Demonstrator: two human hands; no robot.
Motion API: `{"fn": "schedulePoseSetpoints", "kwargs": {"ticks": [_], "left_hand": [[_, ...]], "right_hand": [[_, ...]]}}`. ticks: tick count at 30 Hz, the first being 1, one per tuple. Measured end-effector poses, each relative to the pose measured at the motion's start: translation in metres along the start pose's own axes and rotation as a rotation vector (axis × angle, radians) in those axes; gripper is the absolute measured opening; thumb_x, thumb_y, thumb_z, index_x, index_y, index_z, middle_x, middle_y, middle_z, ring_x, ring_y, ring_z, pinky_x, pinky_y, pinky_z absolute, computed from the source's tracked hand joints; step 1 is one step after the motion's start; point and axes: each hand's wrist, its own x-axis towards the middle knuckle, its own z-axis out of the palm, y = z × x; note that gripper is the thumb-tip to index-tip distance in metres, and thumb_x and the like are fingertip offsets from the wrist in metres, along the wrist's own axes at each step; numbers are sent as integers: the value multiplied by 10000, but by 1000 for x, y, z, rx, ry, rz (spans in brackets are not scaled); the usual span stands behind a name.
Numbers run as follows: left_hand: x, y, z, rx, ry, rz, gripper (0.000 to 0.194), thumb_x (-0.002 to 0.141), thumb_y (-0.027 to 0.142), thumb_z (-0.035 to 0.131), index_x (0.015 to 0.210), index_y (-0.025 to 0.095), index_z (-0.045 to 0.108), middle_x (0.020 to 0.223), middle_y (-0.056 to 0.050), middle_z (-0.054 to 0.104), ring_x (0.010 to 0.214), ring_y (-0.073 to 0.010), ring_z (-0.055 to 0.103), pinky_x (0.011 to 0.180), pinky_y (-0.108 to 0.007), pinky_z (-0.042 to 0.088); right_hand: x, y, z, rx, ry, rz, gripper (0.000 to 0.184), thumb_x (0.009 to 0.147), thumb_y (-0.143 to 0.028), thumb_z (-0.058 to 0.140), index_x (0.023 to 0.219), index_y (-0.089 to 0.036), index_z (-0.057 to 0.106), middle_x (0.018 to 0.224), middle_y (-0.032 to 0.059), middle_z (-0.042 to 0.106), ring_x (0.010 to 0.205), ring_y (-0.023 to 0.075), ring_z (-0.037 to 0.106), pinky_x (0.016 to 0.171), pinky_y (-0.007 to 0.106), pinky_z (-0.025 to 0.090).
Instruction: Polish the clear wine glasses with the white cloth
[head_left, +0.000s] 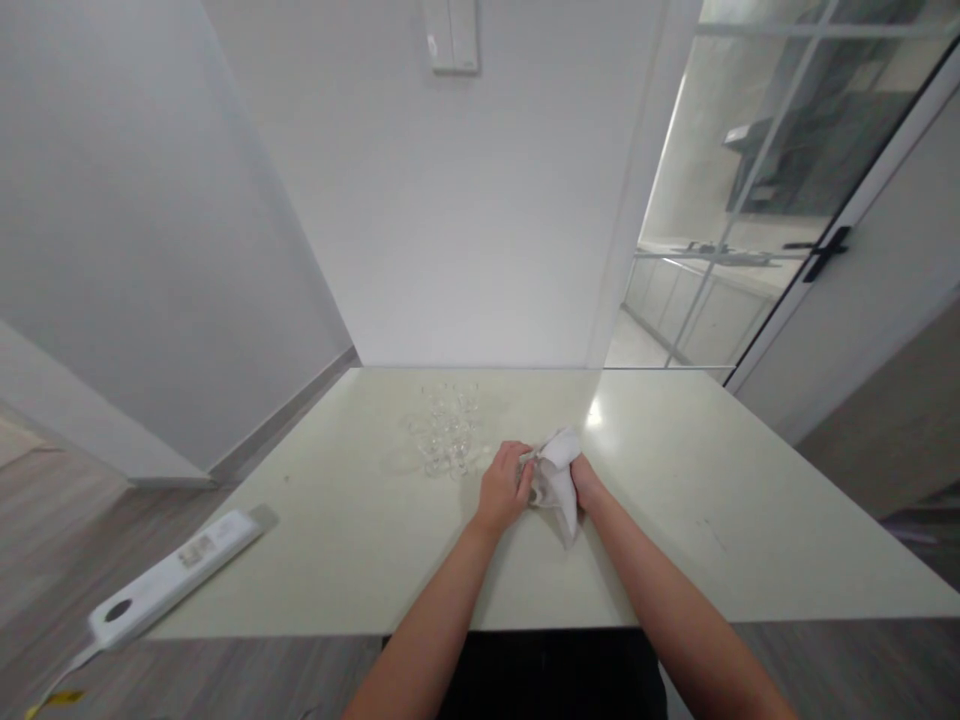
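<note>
My left hand (502,488) is closed around a small clear glass (535,492), mostly hidden by the fingers and the cloth. A crumpled white cloth (559,470) lies against the glass, and one corner of it hangs down toward the tabletop. My right hand (586,484) is closed on the cloth from the right side, its fingers partly covered by the fabric. Left of my hands, several small clear glasses (448,432) stand close together on the pale table (360,540). Their outlines are faint against the surface.
A white power strip (176,578) with a cable lies across the table's left edge. White walls meet beyond the table's far edge. To the right, a glass-paned door (750,190) with a black handle (826,252) stands close to the table.
</note>
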Motion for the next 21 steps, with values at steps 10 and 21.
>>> {"fn": "schedulePoseSetpoints", "kwargs": {"ticks": [10,21], "left_hand": [[16,-25,12,-309,64,-572,315,933,401,397,729,196,522,733,-27,618,750,-175,615,735,-293,473],[2,1,-1,-131,11,44,227,938,359,454,1005,192,592,1011,-97,610,915,-192,581,810,-311,467]], "right_hand": [[0,-8,-9,-359,20,-318,306,583,-273,768,869,-208,680,972,75,743,947,273,649,986,457,469],[7,5,-12,-180,176,-128,320,619,-322,668,924,-231,639,957,31,721,944,266,639,906,421,503]]}}
